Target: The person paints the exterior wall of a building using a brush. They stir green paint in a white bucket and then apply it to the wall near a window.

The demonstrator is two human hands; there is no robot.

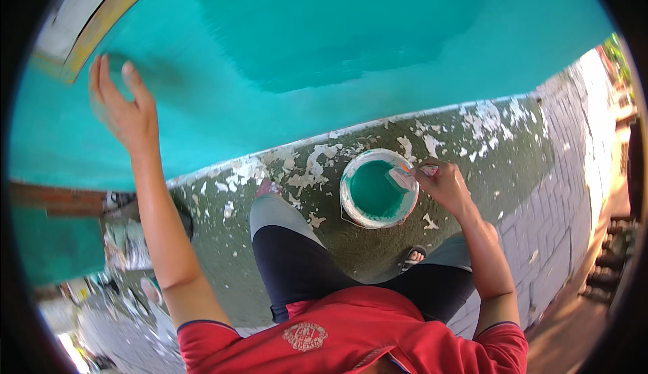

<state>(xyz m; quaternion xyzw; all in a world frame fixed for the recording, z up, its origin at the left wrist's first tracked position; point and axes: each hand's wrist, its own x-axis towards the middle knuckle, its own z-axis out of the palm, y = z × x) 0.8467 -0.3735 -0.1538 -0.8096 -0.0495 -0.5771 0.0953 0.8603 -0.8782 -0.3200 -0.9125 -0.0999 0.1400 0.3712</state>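
My right hand [444,186] grips the handle of a paintbrush [403,177], its bristle end over the inner right side of a white bucket [348,206]. Green-teal paint [373,190] lies inside the bucket, and whitish paint smears cover its rim. Raised at the left, my left hand [126,108] holds nothing, with its fingers apart. It is in front of the teal wall [223,121], close to a yellow-edged frame [96,35]; whether it touches the wall I cannot tell. A darker, fresh-looking patch of teal paint [344,25] spreads over the wall's upper middle.
The bucket stands on a dark ledge or floor strip [364,252] strewn with white paint flakes [316,164]. Grey pavers [547,232] run along the right. My knees flank the bucket, and a sandalled foot [416,256] shows below it. Assorted items [126,245] lie at the left.
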